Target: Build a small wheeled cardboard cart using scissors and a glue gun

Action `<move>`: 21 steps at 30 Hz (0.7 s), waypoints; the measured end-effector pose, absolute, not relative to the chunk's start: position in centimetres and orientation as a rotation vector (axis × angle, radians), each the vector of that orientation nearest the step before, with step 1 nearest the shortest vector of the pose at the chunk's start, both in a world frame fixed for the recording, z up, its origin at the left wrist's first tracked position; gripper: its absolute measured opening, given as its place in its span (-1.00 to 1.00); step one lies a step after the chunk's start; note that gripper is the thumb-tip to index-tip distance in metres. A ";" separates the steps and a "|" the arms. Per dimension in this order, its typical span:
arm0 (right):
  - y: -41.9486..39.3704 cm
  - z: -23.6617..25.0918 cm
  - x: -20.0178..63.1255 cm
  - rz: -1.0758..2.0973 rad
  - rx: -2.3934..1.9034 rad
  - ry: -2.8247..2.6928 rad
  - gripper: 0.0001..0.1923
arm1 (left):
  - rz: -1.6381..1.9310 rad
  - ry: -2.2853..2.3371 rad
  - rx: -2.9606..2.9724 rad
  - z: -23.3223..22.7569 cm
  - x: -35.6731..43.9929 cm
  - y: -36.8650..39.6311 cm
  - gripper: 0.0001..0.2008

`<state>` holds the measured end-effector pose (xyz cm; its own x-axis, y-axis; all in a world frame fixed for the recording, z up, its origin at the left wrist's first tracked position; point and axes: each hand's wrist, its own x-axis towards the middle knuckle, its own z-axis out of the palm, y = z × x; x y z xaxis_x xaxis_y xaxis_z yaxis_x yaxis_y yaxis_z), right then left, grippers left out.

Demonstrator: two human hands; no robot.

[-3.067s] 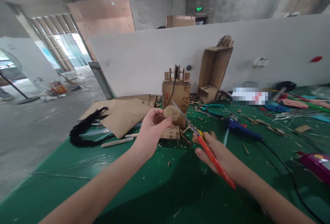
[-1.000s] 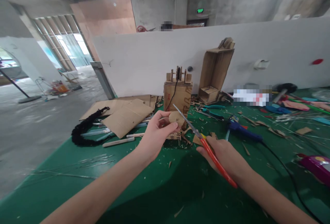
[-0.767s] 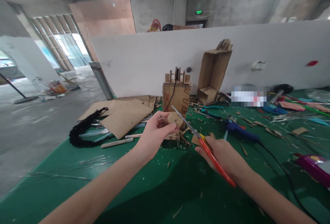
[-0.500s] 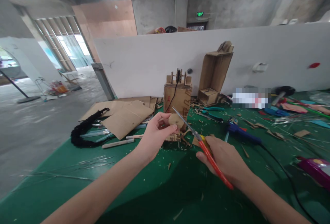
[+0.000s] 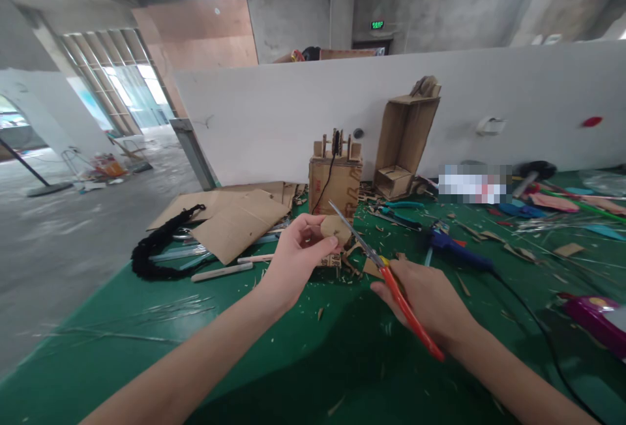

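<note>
The left hand (image 5: 293, 259) pinches a small round brown cardboard piece (image 5: 335, 227) above the green tabletop (image 5: 274, 360). The right hand (image 5: 430, 301) grips red-handled metal scissors (image 5: 386, 275), whose blades touch the piece's right edge.

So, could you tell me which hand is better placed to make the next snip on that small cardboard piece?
Right. The right hand already holds the scissors, blades at the cardboard piece, which the left hand pinches.
</note>
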<state>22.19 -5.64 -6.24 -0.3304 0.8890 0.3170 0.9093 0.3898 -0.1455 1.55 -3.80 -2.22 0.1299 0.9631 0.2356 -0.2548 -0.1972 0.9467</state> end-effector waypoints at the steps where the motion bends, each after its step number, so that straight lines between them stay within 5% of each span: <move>1: -5.6 -6.3 22.2 -0.090 -1.563 -2.302 -0.61 | 1.345 0.800 1.242 -2.1 1.5 -3.8 -0.80; 9: -6.0 -6.5 21.9 -0.179 -1.401 -2.263 -0.62 | 1.285 0.783 1.245 -1.5 1.3 -3.6 -0.80; 21: -5.5 -5.5 22.2 0.294 -1.357 -2.220 -0.64 | 1.353 0.831 1.151 -1.4 1.4 -3.6 -0.66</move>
